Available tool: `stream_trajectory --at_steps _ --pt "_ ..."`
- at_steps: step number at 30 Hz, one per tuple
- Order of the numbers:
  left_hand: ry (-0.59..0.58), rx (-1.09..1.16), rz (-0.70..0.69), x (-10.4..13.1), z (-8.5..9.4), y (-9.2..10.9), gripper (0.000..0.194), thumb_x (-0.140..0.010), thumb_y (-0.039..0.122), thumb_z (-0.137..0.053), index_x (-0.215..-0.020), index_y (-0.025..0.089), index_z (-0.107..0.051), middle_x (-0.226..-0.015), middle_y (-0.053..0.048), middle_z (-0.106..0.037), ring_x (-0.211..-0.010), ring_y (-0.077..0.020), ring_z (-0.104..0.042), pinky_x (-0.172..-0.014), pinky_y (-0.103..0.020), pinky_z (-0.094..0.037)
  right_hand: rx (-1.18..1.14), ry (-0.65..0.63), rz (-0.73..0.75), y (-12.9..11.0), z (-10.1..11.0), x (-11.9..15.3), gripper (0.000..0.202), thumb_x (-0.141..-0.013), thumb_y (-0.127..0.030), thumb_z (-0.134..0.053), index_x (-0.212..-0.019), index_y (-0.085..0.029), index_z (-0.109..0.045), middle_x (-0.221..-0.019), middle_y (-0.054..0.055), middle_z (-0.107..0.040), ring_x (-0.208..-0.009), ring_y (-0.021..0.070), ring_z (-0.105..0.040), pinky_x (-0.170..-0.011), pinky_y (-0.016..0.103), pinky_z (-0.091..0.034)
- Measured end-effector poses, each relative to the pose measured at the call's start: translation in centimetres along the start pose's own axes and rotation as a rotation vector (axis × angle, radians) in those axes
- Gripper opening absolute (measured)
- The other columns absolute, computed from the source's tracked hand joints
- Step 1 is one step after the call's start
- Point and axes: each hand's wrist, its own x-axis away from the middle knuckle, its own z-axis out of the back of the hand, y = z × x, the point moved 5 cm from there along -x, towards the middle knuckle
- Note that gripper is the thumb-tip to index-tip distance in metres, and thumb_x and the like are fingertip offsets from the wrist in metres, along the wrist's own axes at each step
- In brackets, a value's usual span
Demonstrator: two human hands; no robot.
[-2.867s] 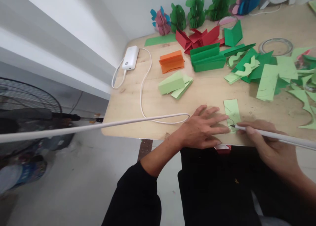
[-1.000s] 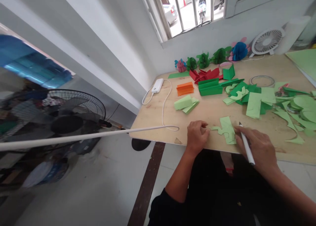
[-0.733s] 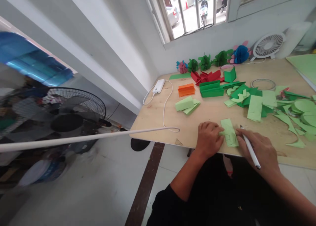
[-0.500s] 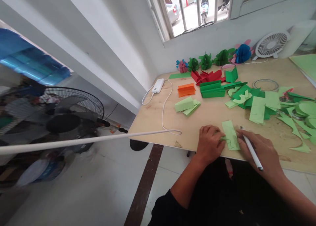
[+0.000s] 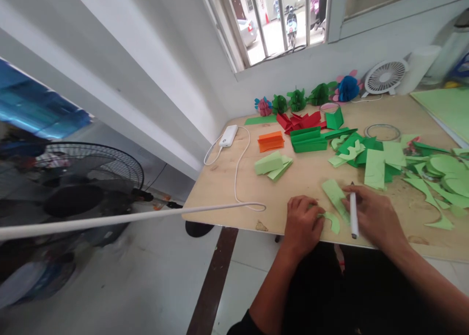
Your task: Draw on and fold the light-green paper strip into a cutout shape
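My left hand [image 5: 302,225] rests at the table's front edge with curled fingers, closed on one end of a small curved cutout of light green paper [image 5: 333,223]. The cutout's free end points right. In my right hand [image 5: 379,218] is a white marker pen [image 5: 353,213], its dark tip pointing away from me. The fingers of that hand also touch a light green paper strip [image 5: 334,197], which lies slanted on the table between both hands. The lower end of the strip is partly hidden by the right hand.
Folded light green paper [image 5: 269,163], orange paper [image 5: 270,141], and green paper [image 5: 309,139] lie beyond my hands. Green scraps [image 5: 430,193] spread on the right. A white cable [image 5: 236,178] runs from a power bank [image 5: 228,136] across the table's left. A small fan [image 5: 385,77] stands behind.
The curved cutout, earlier lying over the strip, is now off it beside my left hand. The strip has turned to a slant, and the pen has swung more upright in my right hand.
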Motion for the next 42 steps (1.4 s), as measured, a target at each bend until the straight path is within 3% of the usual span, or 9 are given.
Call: stream_trajectory --at_steps 6,10,15,21,26,30,34,38,42 --pt "0.031 0.041 -0.026 0.1 -0.1 -0.1 0.016 -0.088 0.010 -0.072 -0.097 0.023 -0.076 -0.110 -0.004 -0.074 -0.111 -0.0229 -0.062 -0.105 -0.041 -0.048 0.154 0.201 -0.206 4.1 7.5 -5.3 0.055 -0.085 -0.067 -0.051 -0.111 -0.023 -0.072 -0.096 0.017 -0.077 -0.080 0.0318 -0.072 -0.071 0.049 -0.053" --pt "0.053 0.050 -0.027 0.3 -0.2 -0.2 0.019 -0.088 0.008 -0.070 -0.097 0.023 -0.077 -0.107 -0.004 -0.074 -0.110 -0.0228 -0.063 -0.104 -0.042 -0.049 0.197 0.234 -0.194 5.2 9.5 -6.7 0.053 -0.089 -0.067 -0.040 -0.113 -0.028 -0.069 -0.114 0.017 -0.077 -0.105 0.0418 -0.072 -0.082 0.056 -0.053" --pt "0.059 -0.007 0.011 0.3 -0.6 -0.4 0.023 -0.085 0.006 -0.068 -0.098 0.024 -0.077 -0.110 -0.005 -0.075 -0.113 -0.0238 -0.063 -0.105 -0.044 -0.051 0.084 0.180 -0.146 3.4 7.4 -1.9 0.043 -0.095 -0.062 -0.040 -0.114 -0.034 -0.066 -0.114 0.014 -0.077 -0.100 0.0420 -0.075 -0.075 0.053 -0.056" --pt "-0.004 -0.110 0.111 0.1 -1.2 -0.5 0.021 -0.090 0.013 -0.068 -0.106 0.024 -0.077 -0.112 -0.006 -0.075 -0.111 -0.0244 -0.064 -0.102 -0.043 -0.052 -0.137 0.081 0.148 0.0 2.5 2.5 0.040 -0.097 -0.057 -0.048 -0.116 -0.030 -0.070 -0.109 0.005 -0.081 -0.097 0.0286 -0.079 -0.084 0.042 -0.063" --pt "-0.120 -0.166 0.120 -0.7 -0.6 -1.0 0.035 -0.089 0.031 -0.078 -0.123 0.026 -0.074 -0.119 -0.007 -0.072 -0.116 -0.0262 -0.061 -0.106 -0.044 -0.049 -0.139 0.061 0.273 -0.5 0.3 3.3 0.042 -0.098 -0.059 -0.047 -0.111 -0.028 -0.073 -0.109 0.005 -0.082 -0.095 0.0242 -0.079 -0.081 0.036 -0.064" --pt "-0.252 -0.209 0.113 -2.0 0.2 -1.9 0.036 -0.085 0.039 -0.081 -0.118 0.027 -0.075 -0.115 -0.006 -0.070 -0.115 -0.0277 -0.059 -0.102 -0.044 -0.049 -0.097 0.099 0.306 -0.1 -0.4 3.6 0.041 -0.099 -0.057 -0.047 -0.113 -0.028 -0.073 -0.110 0.005 -0.081 -0.096 0.0248 -0.079 -0.082 0.037 -0.064" --pt "-0.362 -0.225 0.112 -3.5 0.6 -2.4 0.025 -0.080 0.034 -0.084 -0.102 0.026 -0.075 -0.107 -0.004 -0.068 -0.110 -0.0266 -0.060 -0.097 -0.041 -0.050 -0.080 0.116 0.316 0.8 -0.7 3.6 0.044 -0.099 -0.057 -0.045 -0.116 -0.028 -0.074 -0.114 0.006 -0.081 -0.098 0.0252 -0.079 -0.081 0.037 -0.065" --pt "-0.433 -0.211 0.121 -4.1 0.5 -2.4 0.021 -0.078 0.030 -0.085 -0.093 0.024 -0.072 -0.104 -0.003 -0.069 -0.108 -0.0259 -0.061 -0.096 -0.041 -0.049 -0.110 0.013 0.368 1.1 -1.0 3.4 0.045 -0.099 -0.056 -0.045 -0.120 -0.030 -0.074 -0.119 0.006 -0.080 -0.102 0.0257 -0.078 -0.084 0.038 -0.065" --pt "-0.466 -0.155 0.139 -4.2 0.6 -2.3 0.013 -0.081 0.024 -0.079 -0.089 0.023 -0.069 -0.099 -0.001 -0.073 -0.104 -0.0244 -0.063 -0.098 -0.042 -0.047 -0.107 0.101 0.309 1.0 -0.8 3.5 0.045 -0.099 -0.058 -0.045 -0.116 -0.029 -0.075 -0.117 0.007 -0.080 -0.101 0.0268 -0.079 -0.083 0.039 -0.066"
